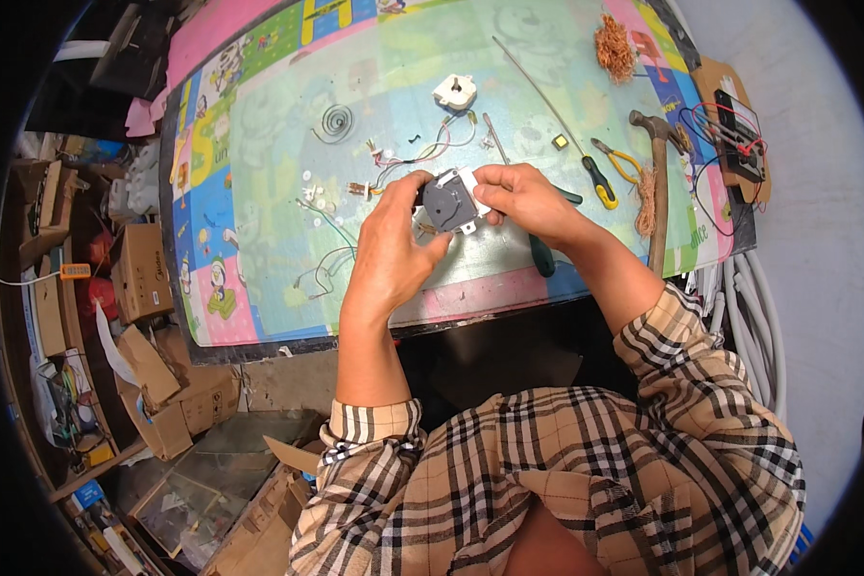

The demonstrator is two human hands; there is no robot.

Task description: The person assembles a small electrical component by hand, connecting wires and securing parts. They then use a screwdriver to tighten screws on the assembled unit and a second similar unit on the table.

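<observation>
Above the near middle of the table I hold a small dark grey and white mechanical housing (448, 204), perhaps a timer, between both hands. My left hand (391, 240) grips its left side with the thumb underneath. The fingers and thumb of my right hand (533, 204) pinch its white right edge. Just beyond lie a white plastic housing (455, 91) and coloured wires (440, 149) with connectors. Small white plastic parts (318, 197) and thin green wires (338, 230) rest left of my left hand. A dark green handle (541, 256) shows below my right hand.
Farther off are a flat spiral spring (336, 122) and a bundle of copper wire (615, 48). To the right lie a long screwdriver (600, 182), yellow-handled pliers (627, 168), a hammer (657, 182) and a multimeter (739, 144). Cardboard boxes (144, 274) stand left of the table.
</observation>
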